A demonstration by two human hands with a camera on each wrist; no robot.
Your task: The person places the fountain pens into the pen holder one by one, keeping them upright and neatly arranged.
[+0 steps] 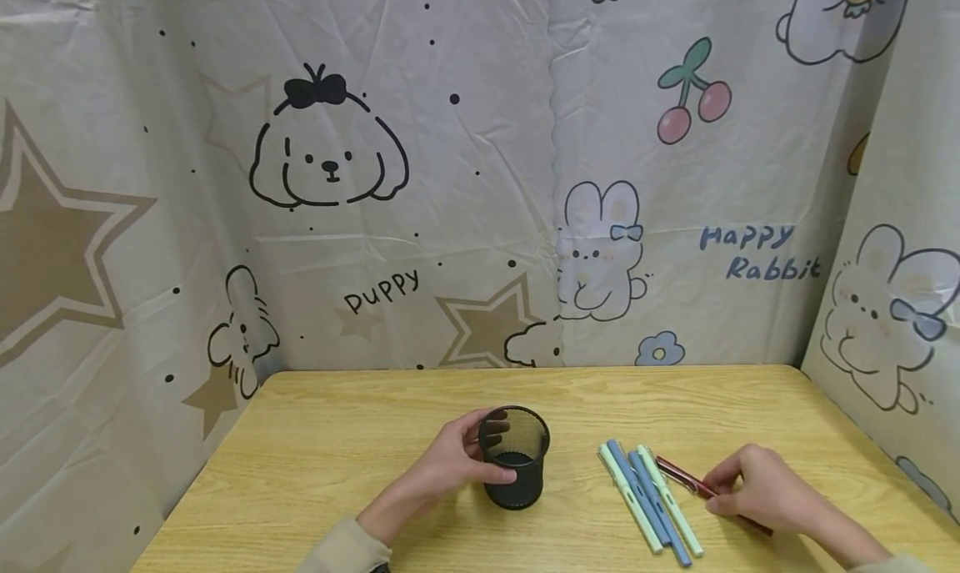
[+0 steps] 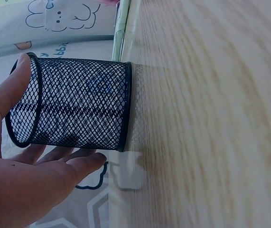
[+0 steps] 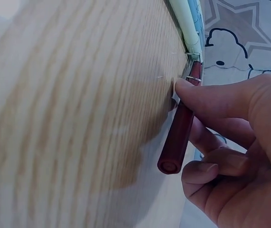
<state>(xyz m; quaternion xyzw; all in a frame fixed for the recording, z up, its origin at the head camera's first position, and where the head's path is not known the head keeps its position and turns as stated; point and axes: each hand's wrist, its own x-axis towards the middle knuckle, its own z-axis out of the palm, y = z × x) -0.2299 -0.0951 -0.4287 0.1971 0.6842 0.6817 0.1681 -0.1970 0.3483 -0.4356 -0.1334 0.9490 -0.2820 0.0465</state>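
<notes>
A black mesh pen holder [image 1: 528, 483] stands upright on the table with nothing inside it. My left hand [image 1: 453, 460] grips it from the left, thumb across the near side and fingers round the far side. In the left wrist view, the thumb lies at the rim of the pen holder [image 2: 78, 102]. To the right, my right hand [image 1: 765, 485] pinches a dark red pen [image 1: 678, 474] between thumb and fingers around its middle. The right wrist view shows the butt end of the red pen [image 3: 177, 142] pointing toward the camera.
Left of the red pen lie two light green pens [image 1: 630, 498] and two blue pens [image 1: 660, 502], side by side and slanted. The wooden table [image 1: 337, 423] meets a patterned curtain [image 1: 480, 223] behind and at the sides.
</notes>
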